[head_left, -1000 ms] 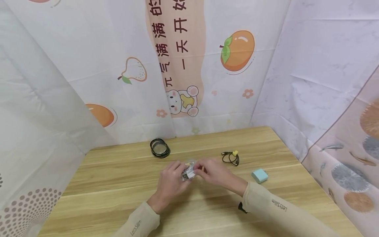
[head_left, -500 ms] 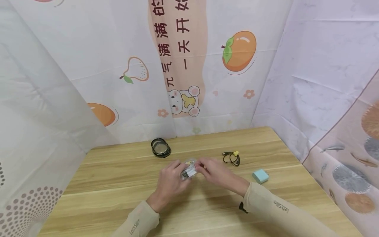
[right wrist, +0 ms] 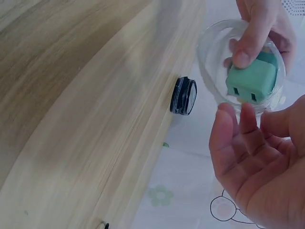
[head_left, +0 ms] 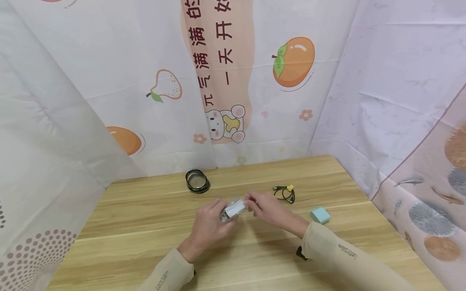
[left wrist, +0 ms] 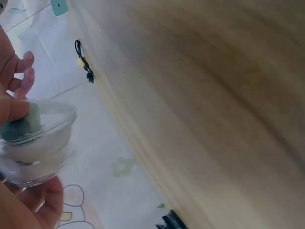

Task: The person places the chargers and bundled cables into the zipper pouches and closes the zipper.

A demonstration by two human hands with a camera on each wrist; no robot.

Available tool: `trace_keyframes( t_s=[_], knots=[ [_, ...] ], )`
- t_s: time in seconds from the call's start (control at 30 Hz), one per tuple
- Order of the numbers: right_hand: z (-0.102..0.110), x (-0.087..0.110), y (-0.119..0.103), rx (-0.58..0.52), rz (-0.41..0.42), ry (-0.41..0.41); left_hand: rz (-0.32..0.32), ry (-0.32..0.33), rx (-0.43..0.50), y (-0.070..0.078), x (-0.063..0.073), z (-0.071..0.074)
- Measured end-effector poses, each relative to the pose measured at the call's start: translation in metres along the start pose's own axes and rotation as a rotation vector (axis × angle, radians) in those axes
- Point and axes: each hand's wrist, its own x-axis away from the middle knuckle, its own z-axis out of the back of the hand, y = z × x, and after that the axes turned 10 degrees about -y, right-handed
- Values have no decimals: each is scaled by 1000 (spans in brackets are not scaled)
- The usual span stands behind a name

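White fabric [head_left: 291, 129] printed with fruit, flowers and lettering hangs behind and beside a wood-grain table [head_left: 145, 226]. On the tabletop lie one larger black coil [head_left: 206, 186], one small black cable [head_left: 283, 192] with a yellow tie and one pale blue plug block [head_left: 320, 215]. Above the table, the left hand [head_left: 207, 224] grips one clear round coil [right wrist: 208, 71], thumb pressed in; the right hand [head_left: 271, 210], fingers loosely curved and holding nothing, is just beside it. The right wrist view reveals a green two-slot block [right wrist: 255, 78] beneath that thumb; the head view shows only a whitish face.
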Motion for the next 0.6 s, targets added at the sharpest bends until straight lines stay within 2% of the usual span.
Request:
trace_keyframes(
  t_s=[0.13,0.2,0.37,0.6],
  knots=[
    [0,1,-6,34,42,15,44,-76,64,5,-4,-2],
    [0,2,-9,64,63,18,49,-91,101,8,-6,-3],
    [0,4,-15,87,90,3,49,-81,142,12,-9,-6],
    [1,7,-16,83,104,1,20,-60,123,9,-8,-9]
  ],
)
